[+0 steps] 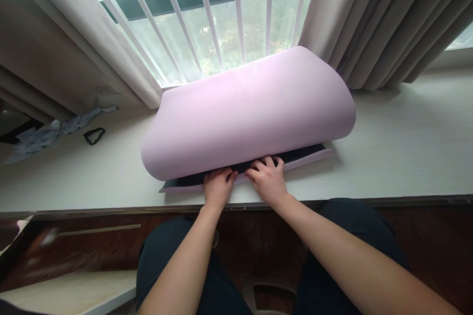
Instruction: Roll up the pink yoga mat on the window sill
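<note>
Because the pink mat (251, 108) lies aslant on the pale desk (417, 157), its left end nearer the front edge than its right, I would mind the alignment first. Its broad upper layer bows up in front of the window bars (238, 15) and curves over toward me, while the near border lies low, dark face (310, 151) upward. Both hands are at that border, close beside each other near its middle: the left hand (218, 188) and the right hand (267, 178), fingers bent onto the dark face, thumbs turned inward. From my view I cannot tell whether either grip pinches the border or only presses on it.

To work this border well, I'd set the hands wider apart, since pressure gathered at the centre probably leaves both ends free to lift or skew. I'd turn the border with equal force on each side, keep it tight and straight, and let the bowed layer follow without dragging it. I'd judge the mat springy, so a slackened hand could let the curl loosen. The black loop (94, 136) lies well apart, on the left, clear of this work.
</note>
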A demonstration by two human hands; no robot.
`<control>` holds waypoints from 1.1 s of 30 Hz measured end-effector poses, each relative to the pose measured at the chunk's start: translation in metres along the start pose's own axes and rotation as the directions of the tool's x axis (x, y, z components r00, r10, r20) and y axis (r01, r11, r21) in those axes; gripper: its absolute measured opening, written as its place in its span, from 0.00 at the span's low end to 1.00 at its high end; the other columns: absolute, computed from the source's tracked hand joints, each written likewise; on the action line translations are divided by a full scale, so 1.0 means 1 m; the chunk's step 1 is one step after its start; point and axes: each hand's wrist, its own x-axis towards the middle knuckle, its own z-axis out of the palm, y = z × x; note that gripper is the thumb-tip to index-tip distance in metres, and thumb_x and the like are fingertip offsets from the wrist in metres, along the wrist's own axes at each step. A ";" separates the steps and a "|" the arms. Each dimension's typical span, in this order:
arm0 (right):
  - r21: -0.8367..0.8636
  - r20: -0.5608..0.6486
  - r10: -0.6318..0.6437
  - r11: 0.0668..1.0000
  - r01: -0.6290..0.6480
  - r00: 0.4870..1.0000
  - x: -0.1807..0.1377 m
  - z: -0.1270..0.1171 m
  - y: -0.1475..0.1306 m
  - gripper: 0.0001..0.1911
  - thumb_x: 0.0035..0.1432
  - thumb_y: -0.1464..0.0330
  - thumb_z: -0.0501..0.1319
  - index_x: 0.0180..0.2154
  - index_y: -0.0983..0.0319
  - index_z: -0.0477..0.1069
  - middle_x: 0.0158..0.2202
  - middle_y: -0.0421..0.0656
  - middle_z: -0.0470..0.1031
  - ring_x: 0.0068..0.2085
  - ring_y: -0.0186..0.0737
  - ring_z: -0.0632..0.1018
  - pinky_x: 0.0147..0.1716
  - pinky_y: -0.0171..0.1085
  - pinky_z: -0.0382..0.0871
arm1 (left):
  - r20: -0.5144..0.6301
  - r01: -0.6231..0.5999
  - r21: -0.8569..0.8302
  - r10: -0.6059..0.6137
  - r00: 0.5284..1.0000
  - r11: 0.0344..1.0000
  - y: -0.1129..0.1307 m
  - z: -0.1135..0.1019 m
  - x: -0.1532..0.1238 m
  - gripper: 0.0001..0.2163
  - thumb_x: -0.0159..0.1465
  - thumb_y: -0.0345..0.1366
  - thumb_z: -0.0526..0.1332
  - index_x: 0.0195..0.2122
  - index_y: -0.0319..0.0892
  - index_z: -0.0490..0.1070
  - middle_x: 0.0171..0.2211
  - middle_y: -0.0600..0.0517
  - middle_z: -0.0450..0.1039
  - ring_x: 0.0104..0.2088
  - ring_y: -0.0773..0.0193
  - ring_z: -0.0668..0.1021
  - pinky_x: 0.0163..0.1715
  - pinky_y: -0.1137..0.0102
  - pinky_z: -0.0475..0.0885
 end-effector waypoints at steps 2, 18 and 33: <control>-0.004 0.011 -0.013 1.000 0.013 1.000 -0.002 0.002 -0.003 0.10 0.70 0.64 0.61 0.43 0.49 0.83 0.46 0.42 0.81 0.53 0.49 0.68 0.59 0.57 0.46 | -0.023 0.016 0.003 -0.016 1.000 1.000 0.003 0.000 -0.002 0.12 0.74 0.46 0.59 0.44 0.48 0.80 0.44 0.50 0.82 0.49 0.50 0.80 0.44 0.60 0.64; 0.201 0.139 -0.049 0.979 0.020 0.989 -0.016 0.006 0.021 0.11 0.70 0.62 0.62 0.50 0.50 0.82 0.52 0.41 0.82 0.55 0.44 0.72 0.61 0.48 0.48 | -0.308 -0.170 -0.199 0.103 0.946 0.965 0.025 -0.013 -0.057 0.11 0.74 0.38 0.58 0.47 0.47 0.81 0.48 0.49 0.81 0.51 0.56 0.77 0.58 0.59 0.63; 0.215 0.087 -0.023 0.977 0.004 0.996 -0.005 0.002 0.010 0.17 0.69 0.61 0.62 0.58 0.49 0.76 0.54 0.41 0.80 0.56 0.47 0.72 0.59 0.48 0.49 | -0.183 -0.043 -0.083 0.027 0.983 0.996 0.039 0.007 -0.026 0.13 0.73 0.39 0.56 0.53 0.47 0.77 0.53 0.48 0.80 0.55 0.50 0.75 0.64 0.54 0.55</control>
